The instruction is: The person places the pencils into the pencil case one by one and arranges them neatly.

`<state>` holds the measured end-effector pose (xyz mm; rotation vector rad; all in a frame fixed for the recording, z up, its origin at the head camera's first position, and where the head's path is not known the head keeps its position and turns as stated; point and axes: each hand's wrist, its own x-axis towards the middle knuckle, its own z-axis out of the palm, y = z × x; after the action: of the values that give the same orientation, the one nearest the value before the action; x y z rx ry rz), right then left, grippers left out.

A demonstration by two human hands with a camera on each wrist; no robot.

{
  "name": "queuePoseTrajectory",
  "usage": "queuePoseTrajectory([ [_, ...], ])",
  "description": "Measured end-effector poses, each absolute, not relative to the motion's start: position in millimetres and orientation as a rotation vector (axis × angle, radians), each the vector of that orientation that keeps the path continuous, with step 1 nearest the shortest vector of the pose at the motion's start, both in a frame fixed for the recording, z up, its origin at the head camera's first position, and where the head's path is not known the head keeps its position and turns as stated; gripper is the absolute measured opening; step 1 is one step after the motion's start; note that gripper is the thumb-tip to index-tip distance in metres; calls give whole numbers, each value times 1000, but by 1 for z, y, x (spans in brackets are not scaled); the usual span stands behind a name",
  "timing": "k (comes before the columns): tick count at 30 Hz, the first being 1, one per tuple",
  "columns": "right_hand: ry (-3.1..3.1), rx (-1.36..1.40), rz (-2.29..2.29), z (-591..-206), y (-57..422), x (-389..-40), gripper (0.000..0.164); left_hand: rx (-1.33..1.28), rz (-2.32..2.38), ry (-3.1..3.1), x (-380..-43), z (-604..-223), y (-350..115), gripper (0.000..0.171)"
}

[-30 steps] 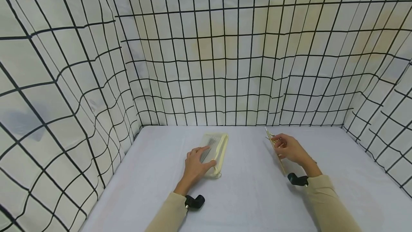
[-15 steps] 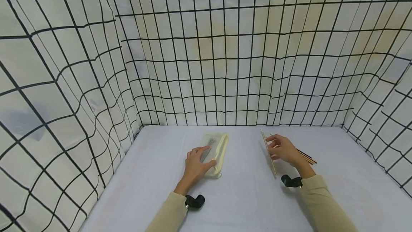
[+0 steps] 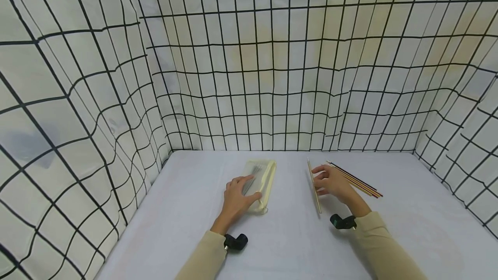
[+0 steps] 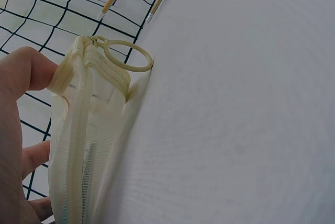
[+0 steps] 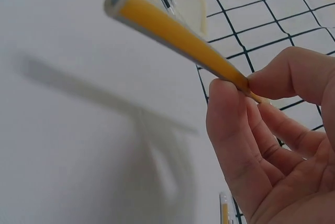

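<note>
A pale yellow mesh zip pouch (image 3: 269, 180) lies on the white table, left of the middle. My left hand (image 3: 236, 195) grips its left side; the left wrist view shows the thumb by the zip end of the pouch (image 4: 97, 114), with a ring pull hanging off. Slim pens or pencils show through the mesh. Between right thumb and fingertips, my right hand (image 3: 330, 184) pinches a yellow pencil (image 5: 178, 33), raised above the table with its shadow below. Behind that hand, several pencils (image 3: 362, 185) lie side by side, partly hidden by it.
A black wire grid (image 3: 288, 72) over white sheeting stands along the back and both sides of the table (image 3: 288, 237). Each wrist carries a small black camera, one at the left sleeve (image 3: 235, 243) and one at the right (image 3: 343, 222).
My right hand has moved left with the pencil, away from the other pencils, so more of them shows. The left hand and the pouch have stayed put.
</note>
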<state>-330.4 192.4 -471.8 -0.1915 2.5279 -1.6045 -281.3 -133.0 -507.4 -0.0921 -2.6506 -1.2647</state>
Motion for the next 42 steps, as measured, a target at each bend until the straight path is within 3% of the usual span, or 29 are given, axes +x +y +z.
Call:
queuePoseTrajectory([
  [19,2357,-127,-1700,-475,155,-323,40,-87,-1262,-2657,-283,-509,-134,67],
  [42,2303,-67,-1663,-484,90,-339,41,-79,-1258,-2654,-282,-509,-133,66],
])
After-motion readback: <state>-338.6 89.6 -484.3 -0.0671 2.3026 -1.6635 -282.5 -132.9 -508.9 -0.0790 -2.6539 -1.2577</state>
